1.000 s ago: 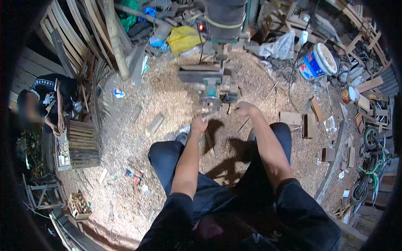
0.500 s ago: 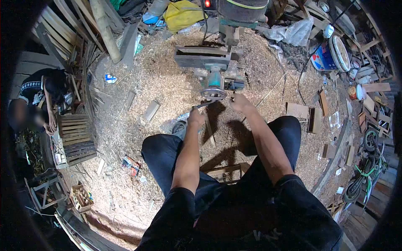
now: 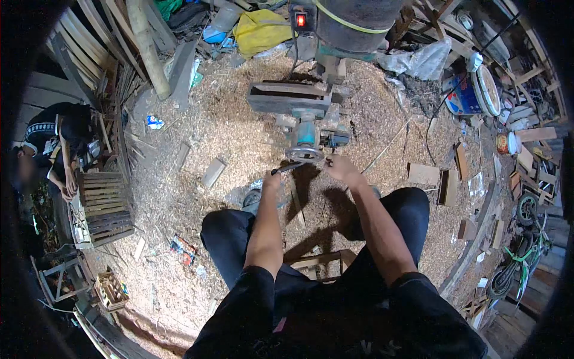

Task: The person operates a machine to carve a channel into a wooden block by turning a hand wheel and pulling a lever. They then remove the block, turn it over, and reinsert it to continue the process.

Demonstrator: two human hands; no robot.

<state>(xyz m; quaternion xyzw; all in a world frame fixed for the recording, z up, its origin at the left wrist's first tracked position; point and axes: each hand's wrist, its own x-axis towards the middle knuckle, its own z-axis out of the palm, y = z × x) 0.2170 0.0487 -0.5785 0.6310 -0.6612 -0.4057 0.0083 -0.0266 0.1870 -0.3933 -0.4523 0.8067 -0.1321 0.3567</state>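
My left hand [image 3: 272, 180] is closed around the dark handle of a slim, bar-shaped tool [image 3: 289, 168]. The bar slants up to the right, and its far end meets the near rim of a metal handwheel [image 3: 305, 154]. Just right of that wheel, my right hand [image 3: 342, 168] has its fingers curled together. A small dark bit shows at its fingertips, too small to name. Behind the wheel stands a green machine part [image 3: 306, 132], joined to a long dark trough-like metal piece [image 3: 289, 99].
Wood shavings [image 3: 233, 143] cover the ground. A dark drum-shaped housing [image 3: 359, 27] with a lit red switch [image 3: 301, 20] stands ahead. A wood block [image 3: 213, 173] lies left, a paint bucket [image 3: 487, 90] right. Another person [image 3: 66, 137] bends over a slatted wooden piece [image 3: 106, 200] at far left.
The view has shifted, so the machine and both hands appear lower. My left hand still holds the tool by the wheel, and my right hand stays close to the rim.
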